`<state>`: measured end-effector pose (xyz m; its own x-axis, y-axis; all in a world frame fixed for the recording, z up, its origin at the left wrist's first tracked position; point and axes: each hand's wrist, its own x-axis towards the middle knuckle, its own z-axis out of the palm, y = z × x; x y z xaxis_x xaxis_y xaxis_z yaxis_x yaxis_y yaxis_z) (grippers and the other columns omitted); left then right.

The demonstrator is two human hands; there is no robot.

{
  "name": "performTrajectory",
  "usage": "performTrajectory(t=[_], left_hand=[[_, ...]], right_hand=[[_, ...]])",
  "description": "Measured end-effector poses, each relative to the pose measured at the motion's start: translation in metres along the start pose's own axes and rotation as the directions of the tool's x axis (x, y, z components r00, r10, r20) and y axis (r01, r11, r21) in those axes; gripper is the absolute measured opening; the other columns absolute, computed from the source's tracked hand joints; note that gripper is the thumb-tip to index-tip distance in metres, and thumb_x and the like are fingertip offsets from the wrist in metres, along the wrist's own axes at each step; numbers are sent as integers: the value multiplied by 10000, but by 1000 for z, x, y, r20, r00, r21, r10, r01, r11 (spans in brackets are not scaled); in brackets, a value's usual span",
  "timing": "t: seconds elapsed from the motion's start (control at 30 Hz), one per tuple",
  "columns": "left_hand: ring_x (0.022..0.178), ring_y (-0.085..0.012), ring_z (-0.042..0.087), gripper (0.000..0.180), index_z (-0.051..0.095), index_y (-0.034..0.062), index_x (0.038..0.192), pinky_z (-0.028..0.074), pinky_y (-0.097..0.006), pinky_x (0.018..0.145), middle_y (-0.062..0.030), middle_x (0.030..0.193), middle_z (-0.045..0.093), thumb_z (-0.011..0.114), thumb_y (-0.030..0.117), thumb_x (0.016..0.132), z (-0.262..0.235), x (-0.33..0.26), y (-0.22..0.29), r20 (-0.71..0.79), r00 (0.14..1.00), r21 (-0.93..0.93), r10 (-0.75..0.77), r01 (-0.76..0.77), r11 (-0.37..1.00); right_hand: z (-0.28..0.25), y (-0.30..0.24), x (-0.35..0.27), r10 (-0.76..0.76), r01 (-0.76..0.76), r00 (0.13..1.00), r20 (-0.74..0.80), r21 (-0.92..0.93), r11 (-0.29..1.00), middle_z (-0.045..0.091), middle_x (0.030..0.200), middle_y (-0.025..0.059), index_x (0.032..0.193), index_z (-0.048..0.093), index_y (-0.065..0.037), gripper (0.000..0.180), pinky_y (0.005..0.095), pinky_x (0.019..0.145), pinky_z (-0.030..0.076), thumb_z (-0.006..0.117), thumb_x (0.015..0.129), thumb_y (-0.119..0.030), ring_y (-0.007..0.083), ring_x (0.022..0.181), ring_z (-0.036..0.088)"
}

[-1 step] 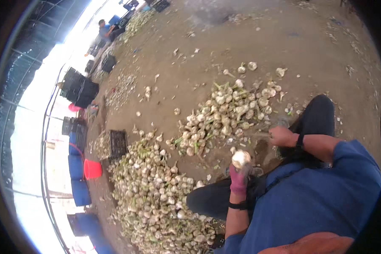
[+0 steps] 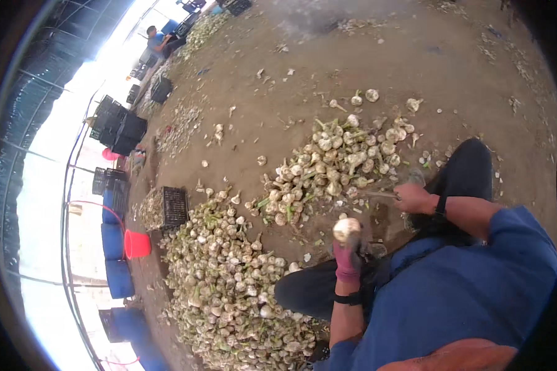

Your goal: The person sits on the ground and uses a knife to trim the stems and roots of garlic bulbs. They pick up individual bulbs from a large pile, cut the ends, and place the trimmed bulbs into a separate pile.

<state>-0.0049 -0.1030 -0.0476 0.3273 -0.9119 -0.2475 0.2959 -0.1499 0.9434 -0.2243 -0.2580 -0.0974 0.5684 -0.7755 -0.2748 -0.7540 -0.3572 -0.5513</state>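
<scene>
My left hand (image 2: 348, 256), in a pink-purple glove, is closed round a pale garlic bulb (image 2: 346, 229) and holds it up between my knees. My bare right hand (image 2: 413, 198) grips a thin, knife-like tool (image 2: 380, 194) that points left; its exact kind is hard to make out. Just beyond the hands lies a heap of garlic bulbs with stalks (image 2: 328, 164). A larger garlic pile (image 2: 229, 284) spreads along my left knee.
A black crate (image 2: 174, 207) stands beyond the large pile. Farther left are a red bucket (image 2: 137, 244), blue containers (image 2: 112, 241) and stacked black crates (image 2: 119, 127). Another person (image 2: 158, 42) sits at the far left. Scraps litter the dirt floor (image 2: 384, 68).
My left hand and the garlic bulb have shifted slightly to the left. My right hand keeps nearly the same place.
</scene>
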Motion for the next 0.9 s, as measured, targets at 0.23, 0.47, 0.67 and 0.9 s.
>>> performTrajectory(t=[0.23, 0.47, 0.67, 0.9], left_hand=[[871, -199, 630, 359, 584, 83, 1037, 546, -298, 746, -77, 987, 635, 609, 401, 872, -158, 17, 143, -678, 669, -460, 304, -709, 535], [798, -201, 604, 314, 628, 110, 1002, 535, -371, 777, -39, 901, 635, 626, 383, 847, -268, 113, 59, -634, 773, -375, 15, -324, 869], [1207, -349, 468, 710, 466, 136, 1363, 400, -407, 1012, -163, 1304, 491, 732, 343, 739, -292, 200, -73, -580, 815, 602, -10, 437, 668], [1374, -369, 263, 940, 296, 154, 1465, 320, -394, 1105, -211, 1507, 183, 763, 381, 682, -254, 291, -99, -652, 744, 689, -146, 662, 296]], right_hand=[[17, 16, 8, -18, 17, 999, 39, 28, 999, 612, 775, 261, 835, 639, 25, 339, 508, 716, 477, 628, 776, -309, 446, 779, 598], [34, 21, 18, 38, -45, 992, 118, 57, 997, 620, 771, 245, 863, 636, 23, 354, 499, 696, 487, 654, 747, -311, 430, 764, 609], [35, 6, 33, 48, -64, 959, 280, 49, 997, 623, 759, 241, 885, 637, 11, 383, 494, 660, 495, 669, 752, -346, 423, 728, 616], [36, -9, 48, 73, -126, 893, 444, 90, 988, 611, 686, 209, 826, 629, -12, 362, 501, 626, 487, 659, 777, -370, 427, 675, 611]])
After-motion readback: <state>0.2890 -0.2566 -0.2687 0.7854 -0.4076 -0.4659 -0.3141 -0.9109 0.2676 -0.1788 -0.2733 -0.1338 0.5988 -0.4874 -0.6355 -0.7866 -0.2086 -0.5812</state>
